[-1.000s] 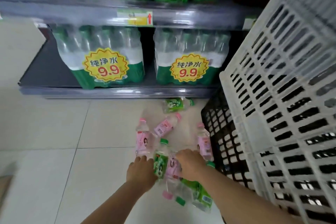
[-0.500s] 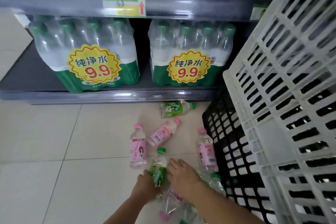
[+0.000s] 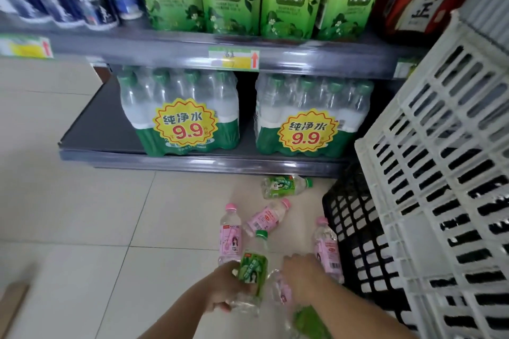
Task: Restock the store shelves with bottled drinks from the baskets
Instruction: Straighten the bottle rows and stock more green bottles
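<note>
Grip | my left hand (image 3: 227, 287) clasps green bottle (image 3: 253, 270) | right hand (image 3: 303, 274) lies over pink bottle (image 3: 283, 289) beside it; hold: I cannot tell | loose bottles (image 3: 230, 237) beyond my fingertips

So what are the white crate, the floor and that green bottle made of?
The white crate looks like moulded plastic, matte, a slotted lattice in one piece. The floor is probably glazed ceramic tile: pale squares with grout lines and a soft sheen. The green bottle is clear thin plastic, see-through above a glossy printed label, with a green screw cap; the left hand grips it.
</note>
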